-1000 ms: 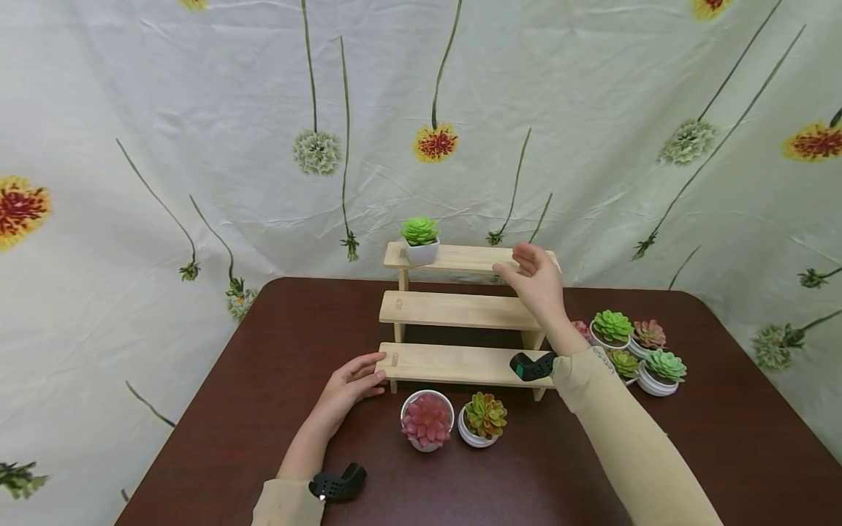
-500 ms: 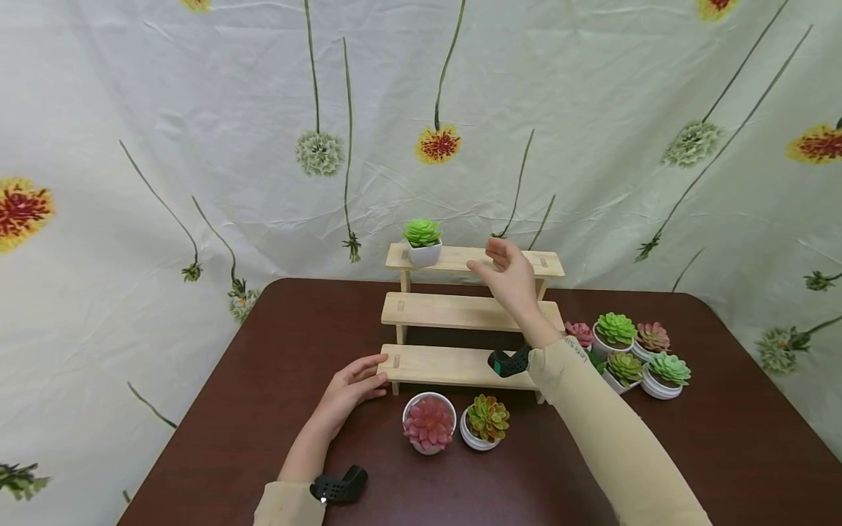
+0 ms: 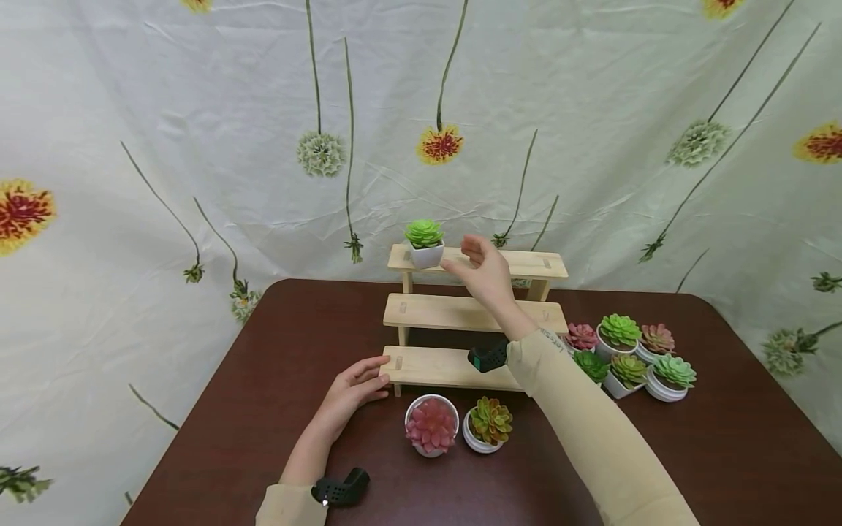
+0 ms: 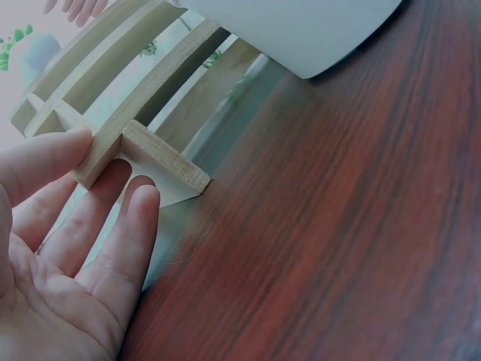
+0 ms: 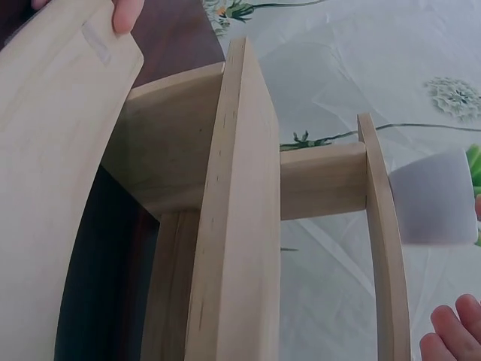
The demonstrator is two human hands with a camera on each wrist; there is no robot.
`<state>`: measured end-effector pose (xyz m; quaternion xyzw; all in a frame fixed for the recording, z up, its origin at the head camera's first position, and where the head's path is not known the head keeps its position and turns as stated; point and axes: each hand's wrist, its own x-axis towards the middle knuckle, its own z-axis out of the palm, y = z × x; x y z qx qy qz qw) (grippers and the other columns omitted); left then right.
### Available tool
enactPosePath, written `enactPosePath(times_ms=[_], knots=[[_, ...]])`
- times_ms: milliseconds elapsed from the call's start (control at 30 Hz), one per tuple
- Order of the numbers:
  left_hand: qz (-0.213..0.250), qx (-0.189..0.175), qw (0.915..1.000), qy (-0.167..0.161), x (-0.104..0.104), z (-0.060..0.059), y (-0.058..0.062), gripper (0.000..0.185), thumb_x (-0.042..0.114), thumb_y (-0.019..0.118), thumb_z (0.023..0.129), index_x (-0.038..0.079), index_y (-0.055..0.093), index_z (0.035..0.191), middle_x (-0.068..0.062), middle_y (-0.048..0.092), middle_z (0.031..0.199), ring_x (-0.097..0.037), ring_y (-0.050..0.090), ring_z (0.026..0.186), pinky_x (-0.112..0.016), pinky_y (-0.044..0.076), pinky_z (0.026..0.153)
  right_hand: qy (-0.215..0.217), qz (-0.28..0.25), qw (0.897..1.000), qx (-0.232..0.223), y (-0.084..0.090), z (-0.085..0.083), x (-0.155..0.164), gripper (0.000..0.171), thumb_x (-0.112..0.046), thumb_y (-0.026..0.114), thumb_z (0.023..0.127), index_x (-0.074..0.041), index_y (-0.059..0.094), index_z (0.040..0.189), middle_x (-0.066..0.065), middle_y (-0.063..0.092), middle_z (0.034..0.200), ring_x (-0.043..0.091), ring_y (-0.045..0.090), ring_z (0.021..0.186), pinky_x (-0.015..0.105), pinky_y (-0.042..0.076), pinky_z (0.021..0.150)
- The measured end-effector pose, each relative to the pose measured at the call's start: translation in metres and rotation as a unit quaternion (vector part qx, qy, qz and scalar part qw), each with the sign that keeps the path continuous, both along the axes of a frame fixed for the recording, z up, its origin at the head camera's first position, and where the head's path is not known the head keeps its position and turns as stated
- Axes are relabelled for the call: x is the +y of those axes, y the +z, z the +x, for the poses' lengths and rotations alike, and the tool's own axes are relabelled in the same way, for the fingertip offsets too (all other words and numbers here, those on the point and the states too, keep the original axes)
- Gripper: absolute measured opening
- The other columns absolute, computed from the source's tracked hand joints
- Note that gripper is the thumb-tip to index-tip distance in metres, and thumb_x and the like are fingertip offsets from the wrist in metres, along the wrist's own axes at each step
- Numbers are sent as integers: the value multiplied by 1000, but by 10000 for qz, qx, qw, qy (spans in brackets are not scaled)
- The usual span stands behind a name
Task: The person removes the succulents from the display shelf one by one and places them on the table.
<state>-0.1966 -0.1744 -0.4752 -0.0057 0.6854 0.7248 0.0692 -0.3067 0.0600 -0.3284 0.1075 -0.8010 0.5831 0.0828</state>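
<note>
A three-tier wooden shelf [image 3: 473, 369] stands mid-table. My left hand [image 3: 355, 387] holds the left end of its lowest board; in the left wrist view the thumb and fingers [image 4: 139, 218] lie on either side of that board. On the top tier, at the left, a bright green succulent [image 3: 424, 234] sits in a white square pot [image 3: 427, 256]. My right hand [image 3: 485, 274] is just right of this pot, fingers apart and thumb close to its side; contact is unclear. In the right wrist view the pot [image 5: 436, 199] shows beyond the boards, with several fingertips [image 5: 455, 331] nearby.
In front of the shelf stand a pink succulent [image 3: 430, 426] and an orange-green succulent [image 3: 490, 421] in white pots. Several potted succulents [image 3: 625, 369] are grouped on the right of the dark table [image 3: 263, 365]. A flowered cloth [image 3: 263, 146] hangs behind.
My right hand has moved left along the top tier, from its right end to beside the green succulent's pot. The left hand has stayed at the lowest board.
</note>
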Motion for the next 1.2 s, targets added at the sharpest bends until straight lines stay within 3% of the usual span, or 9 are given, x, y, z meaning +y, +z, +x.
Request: enactPosePath(times_ms=[533,1200], knots=[[68,35,10000,-21,1,1,0,42,11,64,89,1,54,129,-18,58,119,-20,60,97,-34,53,84,107,228,9996,-148,2,-4,-24,68,-28,76,80,-5,44,136,11,52,130,22,50,118,28,39,101],[11,69,10000,-58,0,1,1,42,12,64,90,1,53,129,-19,57,121,-21,60,98,-34,53,84,-30,791,9961,-388,5,-12,-39,83,-40,74,79,-7,34,144,11,40,142,25,42,127,37,41,99]])
